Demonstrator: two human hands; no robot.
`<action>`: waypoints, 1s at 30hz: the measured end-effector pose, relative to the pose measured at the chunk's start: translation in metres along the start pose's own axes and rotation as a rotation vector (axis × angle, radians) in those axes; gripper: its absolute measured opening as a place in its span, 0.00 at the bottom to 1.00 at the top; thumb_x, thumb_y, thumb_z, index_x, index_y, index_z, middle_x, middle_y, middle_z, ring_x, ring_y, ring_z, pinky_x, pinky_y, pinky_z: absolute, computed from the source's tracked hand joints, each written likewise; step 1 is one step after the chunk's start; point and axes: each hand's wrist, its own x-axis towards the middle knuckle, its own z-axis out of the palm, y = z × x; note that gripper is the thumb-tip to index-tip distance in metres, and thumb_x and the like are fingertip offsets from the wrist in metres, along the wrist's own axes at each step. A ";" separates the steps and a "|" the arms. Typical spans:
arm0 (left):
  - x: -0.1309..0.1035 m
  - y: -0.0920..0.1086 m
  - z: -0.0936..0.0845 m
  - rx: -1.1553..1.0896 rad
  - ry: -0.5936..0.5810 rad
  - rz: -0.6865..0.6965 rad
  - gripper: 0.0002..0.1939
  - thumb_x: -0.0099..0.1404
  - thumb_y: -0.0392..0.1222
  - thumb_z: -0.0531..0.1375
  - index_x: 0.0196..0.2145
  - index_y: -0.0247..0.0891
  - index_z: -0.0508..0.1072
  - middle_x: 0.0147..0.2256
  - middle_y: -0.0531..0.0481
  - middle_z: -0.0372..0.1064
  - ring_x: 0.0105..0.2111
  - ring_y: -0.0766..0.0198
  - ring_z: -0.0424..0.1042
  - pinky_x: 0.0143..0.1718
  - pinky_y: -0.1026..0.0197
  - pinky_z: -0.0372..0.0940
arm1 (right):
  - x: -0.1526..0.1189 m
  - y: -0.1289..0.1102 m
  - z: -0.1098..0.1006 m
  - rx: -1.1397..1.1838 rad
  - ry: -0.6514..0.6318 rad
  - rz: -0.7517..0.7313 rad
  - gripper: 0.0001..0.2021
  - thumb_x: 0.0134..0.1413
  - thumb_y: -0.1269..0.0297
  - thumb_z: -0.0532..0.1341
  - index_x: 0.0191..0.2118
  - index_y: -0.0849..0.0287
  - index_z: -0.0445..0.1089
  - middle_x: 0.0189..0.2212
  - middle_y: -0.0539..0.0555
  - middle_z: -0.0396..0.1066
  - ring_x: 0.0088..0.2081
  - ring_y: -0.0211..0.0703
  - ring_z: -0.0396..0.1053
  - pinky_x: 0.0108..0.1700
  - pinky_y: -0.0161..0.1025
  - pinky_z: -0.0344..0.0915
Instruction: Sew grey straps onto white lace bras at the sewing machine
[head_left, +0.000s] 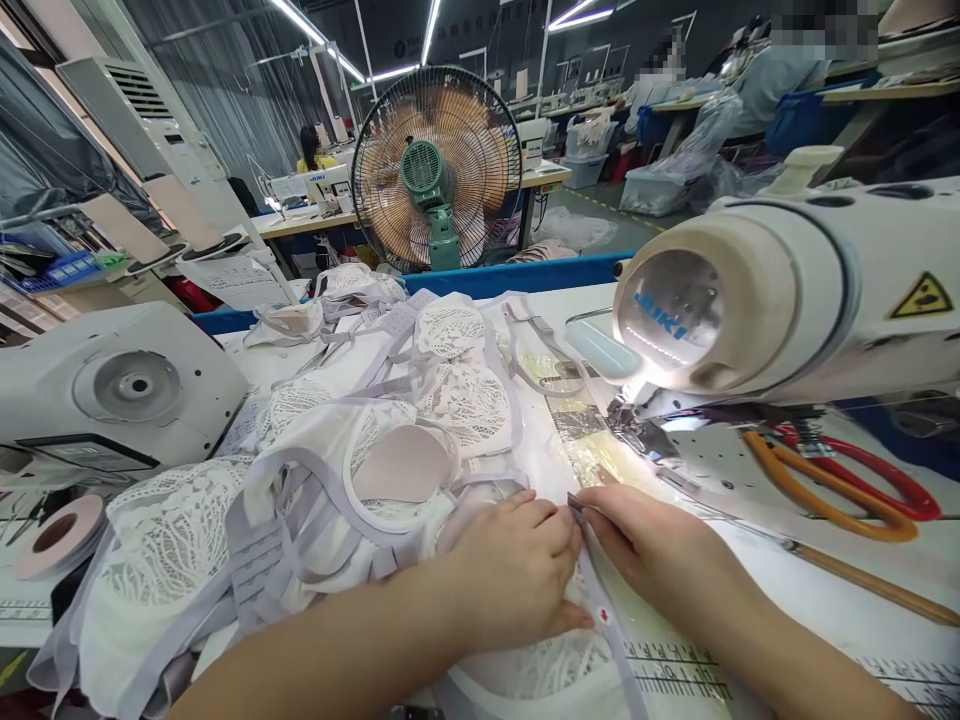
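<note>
Here, the left hand (517,570) lies curled over a white lace bra (551,662) near the Juki sewing machine (750,290), maybe to steady it; its grip is hidden. The right hand (652,535) pinches a small dark piece (574,502).

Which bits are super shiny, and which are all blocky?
Head view, centre right: glare washes out the area under the white, rounded sewing machine, and glossy, yellowish plastic film glints; head view, top: long white ceiling tube lights glow; head view, upper right: blocky squares cover part of a person in pale clothing.
</note>
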 end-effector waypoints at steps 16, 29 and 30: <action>0.002 0.002 -0.004 0.011 -0.017 -0.023 0.31 0.66 0.56 0.48 0.54 0.26 0.62 0.51 0.42 0.63 0.49 0.54 0.60 0.56 0.54 0.51 | -0.003 0.004 -0.003 -0.094 -0.061 -0.090 0.13 0.56 0.71 0.46 0.25 0.56 0.63 0.21 0.49 0.64 0.21 0.38 0.63 0.22 0.34 0.53; 0.001 0.004 -0.002 0.002 -0.011 -0.029 0.31 0.66 0.55 0.47 0.54 0.25 0.62 0.52 0.41 0.62 0.50 0.54 0.59 0.57 0.53 0.50 | -0.015 0.008 -0.006 -0.101 0.033 -0.086 0.13 0.56 0.70 0.46 0.30 0.56 0.65 0.23 0.51 0.69 0.20 0.39 0.66 0.21 0.36 0.58; 0.000 0.005 -0.002 -0.003 -0.007 -0.031 0.30 0.66 0.55 0.48 0.54 0.25 0.62 0.52 0.40 0.62 0.50 0.54 0.59 0.57 0.53 0.50 | -0.014 0.007 -0.006 -0.087 0.046 -0.075 0.13 0.57 0.70 0.45 0.32 0.56 0.66 0.25 0.53 0.71 0.22 0.40 0.67 0.21 0.36 0.60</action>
